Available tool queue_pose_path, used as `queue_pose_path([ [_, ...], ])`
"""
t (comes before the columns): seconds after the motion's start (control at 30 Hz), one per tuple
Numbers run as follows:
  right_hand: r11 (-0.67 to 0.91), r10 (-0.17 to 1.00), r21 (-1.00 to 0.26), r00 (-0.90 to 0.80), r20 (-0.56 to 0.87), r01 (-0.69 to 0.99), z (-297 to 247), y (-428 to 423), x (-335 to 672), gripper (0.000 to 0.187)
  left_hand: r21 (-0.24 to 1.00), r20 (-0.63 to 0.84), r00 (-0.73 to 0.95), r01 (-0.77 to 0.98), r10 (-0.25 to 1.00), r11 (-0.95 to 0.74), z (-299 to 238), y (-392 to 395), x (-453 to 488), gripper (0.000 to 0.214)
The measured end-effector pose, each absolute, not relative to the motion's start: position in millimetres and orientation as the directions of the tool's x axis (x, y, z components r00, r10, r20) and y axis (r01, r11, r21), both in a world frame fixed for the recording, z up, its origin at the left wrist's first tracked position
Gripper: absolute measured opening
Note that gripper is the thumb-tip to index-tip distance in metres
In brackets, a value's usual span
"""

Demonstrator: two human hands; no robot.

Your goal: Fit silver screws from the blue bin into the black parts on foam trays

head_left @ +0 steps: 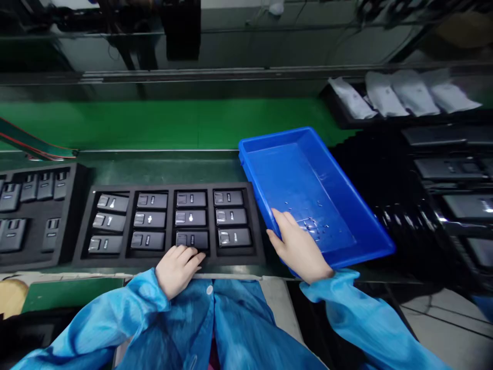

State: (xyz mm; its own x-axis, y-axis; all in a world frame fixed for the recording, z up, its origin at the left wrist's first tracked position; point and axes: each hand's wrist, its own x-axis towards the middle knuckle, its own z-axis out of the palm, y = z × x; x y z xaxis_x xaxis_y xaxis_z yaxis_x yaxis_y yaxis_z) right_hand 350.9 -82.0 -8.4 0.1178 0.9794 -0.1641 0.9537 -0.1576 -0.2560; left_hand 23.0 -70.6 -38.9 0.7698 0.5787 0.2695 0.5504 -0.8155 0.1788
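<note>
— Blue plastic bin (308, 169), tilted up on its near left corner: which hand has it?

— The right hand (298, 249). Its fingers are pressed together and laid inside against the bin's near left wall, the palm under the rim, so it grips that edge. The bin's long axis runs from that hand away to the far left and near right, with small specks of loose bits on its floor just beyond the fingertips.

— And the left hand (177, 268)?

— It rests on the near edge of the black foam tray (259, 226), fingers loosely curled, tips touching the near black module (191, 239) in the third column. The tray sits just left of the bin, nearly touching it.

— Which hand is nearer the bin?

— The right, already on it; the left is well apart, over the tray.
</note>
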Motion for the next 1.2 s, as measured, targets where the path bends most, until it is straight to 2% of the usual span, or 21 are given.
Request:
queue_pose_path([
  [0.2,-0.091,0.994,-0.37,0.061,-0.092,0.925,-16,-93,353,0.049,0.214,0.271,0.777,0.527,0.568,-0.823,-40,-99,-2,0.023],
  [0.3,-0.061,0.997,-0.398,0.039,-0.063,0.915,-16,-98,353,0.049,0.28,0.285,0.741,0.542,0.608,-0.793,-47,-111,-19,0.035],
  [0.4,-0.047,0.999,-0.393,0.033,-0.042,0.918,-10,-98,353,0.05,0.38,0.282,0.725,0.517,0.629,-0.767,-57,-120,-35,0.067],
  [0.47,-0.027,0.999,-0.369,0.012,-0.043,0.929,-5,-92,353,0.051,0.415,0.256,0.737,0.5,0.625,-0.76,-63,-124,-44,0.08],
  [0.6,0.074,0.995,-0.312,-0.091,-0.039,0.947,4,-68,352,0.051,0.435,0.221,0.756,0.489,0.616,-0.756,-73,-130,-50,0.083],
  [0.73,0.189,0.979,-0.329,-0.205,-0.017,0.925,-2,-30,346,0.047,0.45,0.181,0.782,0.474,0.597,-0.757,-72,-133,-35,0.085],
  [0.83,0.246,0.963,-0.353,-0.268,-0.015,0.903,-10,1,339,0.045,0.439,0.214,0.791,0.447,0.573,-0.78,-63,-134,-14,0.078],
  [0.93,0.292,0.948,-0.38,-0.319,-0.009,0.878,-13,24,336,0.04,0.349,0.279,0.815,0.407,0.508,-0.844,-52,-132,13,0.05],
  [1.0,0.303,0.942,-0.442,-0.337,0.002,0.844,-12,32,337,0.035,0.287,0.309,0.827,0.39,0.47,-0.875,-48,-131,35,0.032],
  [1.1,0.267,0.954,-0.589,-0.298,0.048,0.763,-12,35,342,0.028,0.26,0.309,0.827,0.403,0.471,-0.878,-54,-130,73,0.027],
  [1.2,0.212,0.976,-0.681,-0.192,0.106,0.701,-14,36,351,0.031,0.255,0.283,0.818,0.44,0.502,-0.861,-66,-132,115,0.028],
])
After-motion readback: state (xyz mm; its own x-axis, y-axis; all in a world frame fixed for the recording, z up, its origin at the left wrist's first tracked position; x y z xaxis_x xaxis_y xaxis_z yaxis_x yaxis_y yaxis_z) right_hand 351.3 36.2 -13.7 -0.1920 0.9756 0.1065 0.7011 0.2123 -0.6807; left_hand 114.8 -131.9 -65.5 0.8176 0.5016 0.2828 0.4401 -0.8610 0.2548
